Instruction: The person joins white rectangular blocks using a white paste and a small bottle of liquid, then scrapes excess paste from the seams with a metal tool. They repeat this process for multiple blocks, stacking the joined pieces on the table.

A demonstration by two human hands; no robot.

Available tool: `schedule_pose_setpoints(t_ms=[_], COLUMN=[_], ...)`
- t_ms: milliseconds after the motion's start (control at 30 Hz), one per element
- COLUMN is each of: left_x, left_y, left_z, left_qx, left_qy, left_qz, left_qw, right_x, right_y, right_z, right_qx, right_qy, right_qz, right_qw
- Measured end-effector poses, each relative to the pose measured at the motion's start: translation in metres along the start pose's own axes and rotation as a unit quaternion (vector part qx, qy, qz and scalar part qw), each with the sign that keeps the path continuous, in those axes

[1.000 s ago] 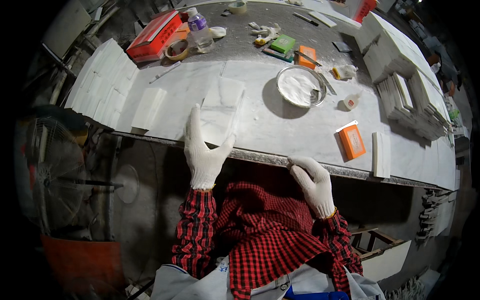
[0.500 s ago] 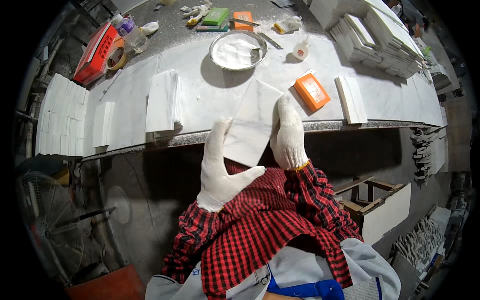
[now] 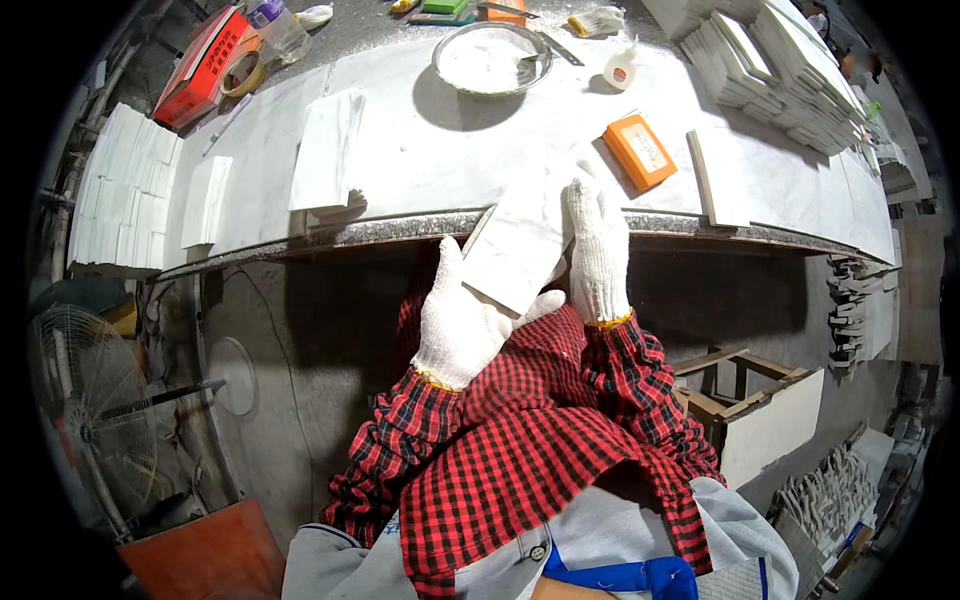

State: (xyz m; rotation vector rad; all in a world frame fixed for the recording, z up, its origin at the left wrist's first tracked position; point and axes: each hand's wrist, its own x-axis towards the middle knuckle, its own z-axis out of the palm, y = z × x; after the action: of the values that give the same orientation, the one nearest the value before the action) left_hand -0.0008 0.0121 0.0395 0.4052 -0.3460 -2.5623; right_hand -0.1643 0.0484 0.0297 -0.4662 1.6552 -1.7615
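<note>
Both left hand (image 3: pixel 458 330) and right hand (image 3: pixel 600 250) grasp a white tile (image 3: pixel 515 250) with their fingers across the worktop (image 3: pixel 420 160) front edge; even pressure should spare the tile's corners

We list printed matter: red rectangular cardboard box (image 3: pixel 190 80), a line of large characters; orange rectangular box (image 3: pixel 640 153), white panel with small print; small translucent squeeze bottle (image 3: pixel 620 68), round reddish label; grey cloth garment (image 3: pixel 345 555), blue characters, partly hidden.
</note>
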Motion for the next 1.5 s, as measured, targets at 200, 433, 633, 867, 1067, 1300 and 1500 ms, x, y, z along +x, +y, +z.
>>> schedule_pose_setpoints(t_ms=[200, 433, 633, 867, 1067, 1300, 1500], left_x=[-0.004, 0.009, 0.014, 0.027, 0.027, 0.020, 0.015], left_y=[-0.006, 0.000, 0.014, 0.018, 0.009, -0.010, -0.008], left_z=[-0.010, 0.001, -0.001, -0.014, -0.028, -0.010, -0.027], left_qx=[0.003, 0.025, 0.108, 0.019, 0.006, 0.081, 0.020], left_qy=[-0.001, -0.013, 0.083, 0.064, -0.146, 0.054, 0.024], left_qz=[0.011, 0.026, 0.025, 0.051, 0.008, 0.068, 0.091], left_qw=[1.000, 0.999, 0.990, 0.996, 0.989, 0.993, 0.995], right_x=[-0.007, -0.040, -0.069, -0.068, -0.039, -0.007, -0.021], right_y=[-0.015, -0.005, -0.003, -0.010, -0.005, -0.018, -0.008], right_z=[-0.002, 0.010, 0.004, -0.028, -0.048, -0.025, -0.038], right_qx=[-0.486, -0.571, -0.508, -0.397, -0.436, -0.517, -0.481], right_qy=[0.029, -0.068, -0.239, -0.281, -0.041, -0.072, -0.051], right_qz=[-0.348, -0.397, -0.443, -0.395, -0.417, -0.410, -0.408], right_qw=[0.801, 0.715, 0.699, 0.779, 0.796, 0.748, 0.775])
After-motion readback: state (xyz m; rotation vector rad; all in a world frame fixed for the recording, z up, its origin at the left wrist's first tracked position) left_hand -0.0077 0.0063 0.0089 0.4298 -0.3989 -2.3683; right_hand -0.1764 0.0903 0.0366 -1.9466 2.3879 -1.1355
